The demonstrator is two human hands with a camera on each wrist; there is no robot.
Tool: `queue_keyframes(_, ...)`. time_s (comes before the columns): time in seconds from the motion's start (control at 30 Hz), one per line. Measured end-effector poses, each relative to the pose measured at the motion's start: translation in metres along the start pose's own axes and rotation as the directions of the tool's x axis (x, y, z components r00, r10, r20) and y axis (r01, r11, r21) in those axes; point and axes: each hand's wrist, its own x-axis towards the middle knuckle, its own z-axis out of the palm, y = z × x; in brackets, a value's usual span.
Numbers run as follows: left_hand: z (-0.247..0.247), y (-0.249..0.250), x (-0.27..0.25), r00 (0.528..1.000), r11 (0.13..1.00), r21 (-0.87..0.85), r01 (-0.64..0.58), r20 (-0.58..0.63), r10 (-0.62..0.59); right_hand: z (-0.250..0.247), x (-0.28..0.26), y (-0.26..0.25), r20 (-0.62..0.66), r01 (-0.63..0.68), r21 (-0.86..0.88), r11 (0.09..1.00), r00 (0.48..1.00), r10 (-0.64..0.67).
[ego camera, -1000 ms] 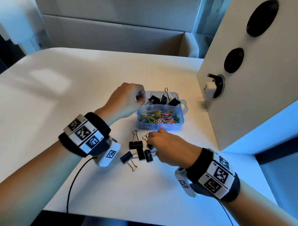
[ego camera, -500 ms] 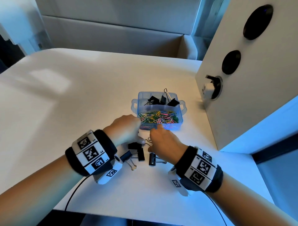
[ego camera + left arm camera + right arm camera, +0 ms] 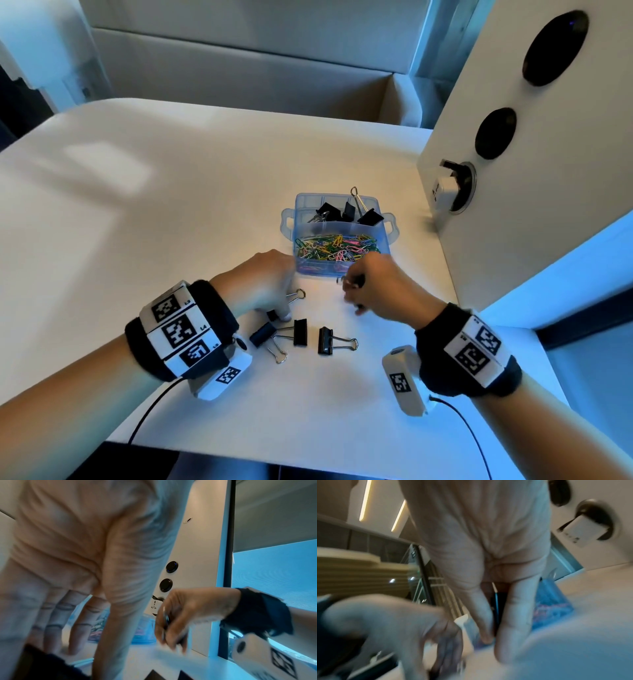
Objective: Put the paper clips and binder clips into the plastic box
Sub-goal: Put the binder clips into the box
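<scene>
The clear blue plastic box point(image 3: 386, 229) sits mid-table, with black binder clips point(image 3: 346, 211) in its far half and coloured paper clips point(image 3: 334, 247) in its near half. My right hand point(image 3: 352, 291) hovers just in front of the box and pinches a black binder clip point(image 3: 497, 601) between thumb and forefinger. To the left, my left hand point(image 3: 279, 313) is down on the table, with its thumb and fingertips pinching another binder clip point(image 3: 296, 295). Three loose binder clips lie on the table in front of my hands point(image 3: 263, 334) point(image 3: 300, 331) point(image 3: 325, 340).
A white panel point(image 3: 534, 205) with round black holes and a plugged-in white adapter point(image 3: 443, 190) stands right of the box. The white table point(image 3: 171, 212) stretches left and back. Cables hang from both wrist cameras over the near edge.
My left hand came back from the box and went down onto a clip on the table. My right hand lifted a clip off the pile and moved it right, towards the box.
</scene>
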Motion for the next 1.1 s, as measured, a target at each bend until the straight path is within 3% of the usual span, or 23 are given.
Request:
queue_keyframes(0.1, -0.001, -0.001, 0.000, 1.000, 0.999, 0.031, -0.013, -0.014, 0.014, -0.029, 0.012, -0.007, -0.245, 0.081, 0.102, 0.991, 0.968, -0.054)
queue_keyframes(0.2, -0.001, -0.004, 0.001, 0.999, 0.999, 0.038, -0.012, -0.036, 0.013, -0.054, 0.038, -0.015, -0.454, 0.145, -0.099, 0.985, 0.874, -0.174)
queue_keyframes(0.3, -0.007, -0.009, 0.001, 0.998, 0.997, 0.043, -0.061, -0.029, 0.062, -0.060, 0.072, -0.014, -0.458, 0.141, -0.258, 0.956, 0.853, -0.250)
queue_keyframes(0.4, -0.030, -0.016, 0.001, 0.991, 0.993, 0.013, -0.121, -0.047, 0.122, -0.054, 0.095, -0.006, -0.426, 0.080, -0.277, 0.957, 0.883, -0.197)
queue_keyframes(0.47, -0.050, -0.019, 0.002, 0.981, 0.989, -0.033, -0.144, -0.140, 0.138, -0.051, 0.101, -0.002, -0.417, 0.055, -0.242, 0.969, 0.895, -0.155)
queue_keyframes(0.6, -0.084, -0.018, 0.021, 0.881, 0.945, -0.220, -0.241, -0.459, 0.118, -0.054, 0.095, 0.002, -0.448, 0.062, -0.210, 0.976, 0.881, -0.153)
queue_keyframes(0.7, -0.094, -0.009, 0.050, 0.802, 0.929, -0.232, -0.288, -0.589, 0.101, -0.056, 0.073, -0.004, -0.451, 0.116, -0.235, 0.965, 0.866, -0.214)
queue_keyframes(0.83, -0.086, -0.003, 0.085, 0.794, 0.947, -0.211, -0.241, -0.605, 0.067, -0.039, 0.029, -0.018, -0.330, 0.230, -0.183, 0.956, 0.901, -0.280)
queue_keyframes(1.0, -0.072, -0.004, 0.090, 0.851, 0.978, -0.179, -0.110, -0.526, -0.001, 0.003, -0.013, -0.024, 0.098, 0.304, -0.339, 0.890, 0.953, -0.288)
queue_keyframes(1.1, -0.068, -0.004, 0.071, 0.791, 0.986, -0.143, -0.091, -0.612, -0.016, 0.024, -0.024, -0.025, 0.221, 0.292, -0.425, 0.857, 0.951, -0.214)
